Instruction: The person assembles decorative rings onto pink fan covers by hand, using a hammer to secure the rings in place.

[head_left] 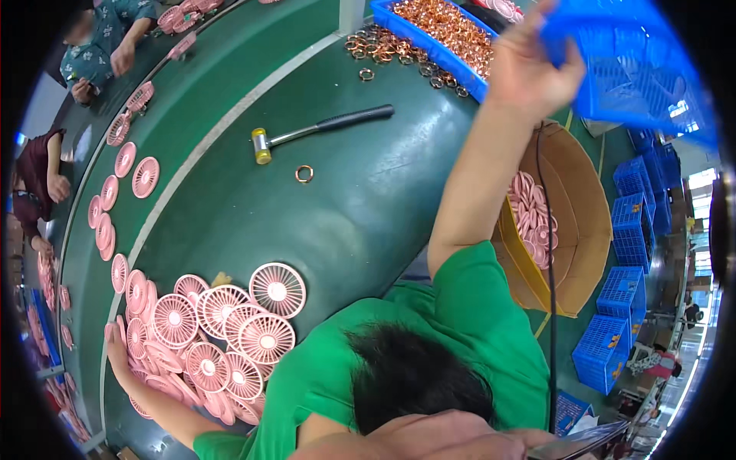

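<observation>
My right hand point(537, 77) is raised at the upper right, its fingers closed on the edge of a blue plastic crate point(625, 69). The crate is tilted and slightly blurred, and I see nothing in it. My left arm reaches round a heap of pink round fan grilles point(207, 366) at the lower left of the table. My left hand point(116, 354) lies along the outer side of that heap, fingers stretched out and partly hidden by the grilles.
A mallet point(261, 146) and a copper-coloured ring point(304, 174) lie mid-table. Beyond them, a blue tray point(429, 42) holds many rings. Right of me stands a cardboard box point(579, 230) with pink grilles; blue crates point(631, 230) are stacked farther right. Co-workers' hands point(123, 57) show across the belt.
</observation>
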`<act>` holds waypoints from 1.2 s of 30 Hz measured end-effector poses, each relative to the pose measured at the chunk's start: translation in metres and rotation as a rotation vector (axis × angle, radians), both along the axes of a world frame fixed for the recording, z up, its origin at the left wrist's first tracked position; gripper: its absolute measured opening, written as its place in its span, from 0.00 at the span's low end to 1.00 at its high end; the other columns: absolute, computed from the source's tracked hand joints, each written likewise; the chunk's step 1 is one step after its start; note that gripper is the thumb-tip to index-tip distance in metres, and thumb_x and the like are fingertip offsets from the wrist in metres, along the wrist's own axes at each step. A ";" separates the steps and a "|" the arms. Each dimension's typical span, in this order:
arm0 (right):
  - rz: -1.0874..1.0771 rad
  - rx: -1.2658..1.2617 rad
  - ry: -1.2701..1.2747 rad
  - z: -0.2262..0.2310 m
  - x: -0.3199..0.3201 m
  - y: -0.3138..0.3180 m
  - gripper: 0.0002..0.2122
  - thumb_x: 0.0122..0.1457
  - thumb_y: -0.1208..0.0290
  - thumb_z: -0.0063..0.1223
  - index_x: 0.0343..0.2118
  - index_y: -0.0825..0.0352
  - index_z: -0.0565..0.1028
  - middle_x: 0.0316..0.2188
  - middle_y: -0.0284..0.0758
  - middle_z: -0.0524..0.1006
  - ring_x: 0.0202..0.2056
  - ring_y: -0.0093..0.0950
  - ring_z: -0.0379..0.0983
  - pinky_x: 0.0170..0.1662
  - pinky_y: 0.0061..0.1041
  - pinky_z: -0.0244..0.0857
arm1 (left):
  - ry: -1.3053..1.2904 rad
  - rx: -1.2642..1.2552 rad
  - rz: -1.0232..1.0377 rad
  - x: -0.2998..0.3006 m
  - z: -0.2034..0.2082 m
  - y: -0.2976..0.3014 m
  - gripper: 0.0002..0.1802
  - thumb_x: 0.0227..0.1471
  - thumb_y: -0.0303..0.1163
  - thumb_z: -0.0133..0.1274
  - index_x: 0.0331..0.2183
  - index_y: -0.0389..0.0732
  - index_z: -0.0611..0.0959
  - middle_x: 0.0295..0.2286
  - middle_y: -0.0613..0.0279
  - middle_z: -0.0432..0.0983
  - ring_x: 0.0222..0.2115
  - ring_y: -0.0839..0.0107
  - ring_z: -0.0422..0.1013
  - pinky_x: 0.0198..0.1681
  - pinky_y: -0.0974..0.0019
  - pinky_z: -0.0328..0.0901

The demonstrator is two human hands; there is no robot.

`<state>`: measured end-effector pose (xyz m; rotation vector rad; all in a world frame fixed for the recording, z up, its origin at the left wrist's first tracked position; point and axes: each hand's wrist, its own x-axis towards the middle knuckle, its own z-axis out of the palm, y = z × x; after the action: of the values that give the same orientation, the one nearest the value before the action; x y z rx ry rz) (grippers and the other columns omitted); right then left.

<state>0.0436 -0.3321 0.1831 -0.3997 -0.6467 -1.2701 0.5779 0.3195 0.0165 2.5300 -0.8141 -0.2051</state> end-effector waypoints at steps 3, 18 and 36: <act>-0.131 0.091 -0.149 -0.005 -0.049 -0.028 0.29 0.55 0.52 0.54 0.46 0.79 0.68 0.42 0.45 0.76 0.36 0.30 0.78 0.38 0.24 0.77 | 0.056 0.146 0.165 -0.007 0.002 0.002 0.26 0.59 0.47 0.44 0.37 0.29 0.77 0.32 0.51 0.73 0.33 0.65 0.68 0.41 0.61 0.63; -0.745 -0.915 1.861 -0.127 0.055 -0.037 0.11 0.57 0.67 0.56 0.40 0.68 0.77 0.31 0.36 0.79 0.32 0.26 0.75 0.36 0.24 0.68 | -0.219 0.008 0.053 -0.332 0.188 -0.120 0.22 0.55 0.21 0.48 0.53 0.32 0.72 0.51 0.51 0.70 0.54 0.65 0.65 0.58 0.64 0.56; -0.636 -1.448 1.677 -0.161 0.066 0.047 0.10 0.62 0.67 0.48 0.27 0.67 0.73 0.20 0.36 0.76 0.22 0.31 0.74 0.26 0.30 0.66 | -0.582 0.055 0.551 -0.432 -0.004 -0.183 0.33 0.39 0.57 0.61 0.48 0.55 0.79 0.61 0.50 0.52 0.62 0.47 0.46 0.60 0.33 0.33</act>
<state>0.1099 -0.2855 0.0218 -2.6112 0.2317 -0.3580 0.1459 0.1361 0.0128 2.7802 -0.2640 0.7199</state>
